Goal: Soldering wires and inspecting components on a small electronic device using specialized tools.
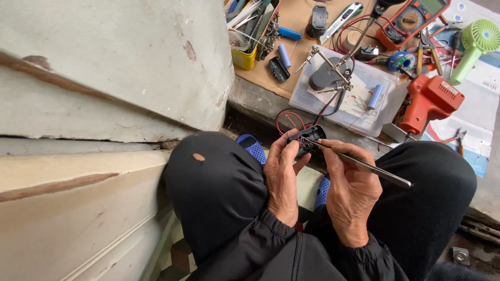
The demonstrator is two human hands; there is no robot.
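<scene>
— What is in my hands now?

— A small black holder (307, 139) with red wires (285, 120), held above my knees, just in front of the low ledge (255, 101). My left hand (284, 177) grasps it from below and from the side, fingers curled around it, so I think the open face stays turned up to me.

— And the right?

— My right hand (351, 195) pinches metal tweezers (359, 165) like a pen. The tip touches the holder where the wires enter; the long end points away to the right. The wrist rests on my knee, probably for steadiness.

— What is around?

— On the ledge, a clear box (364, 112) with a clamp stand (328, 73) and a blue cell (375, 96). Further away a multimeter (414, 21), an orange glue gun (429, 101) and a green fan (476, 41).
</scene>
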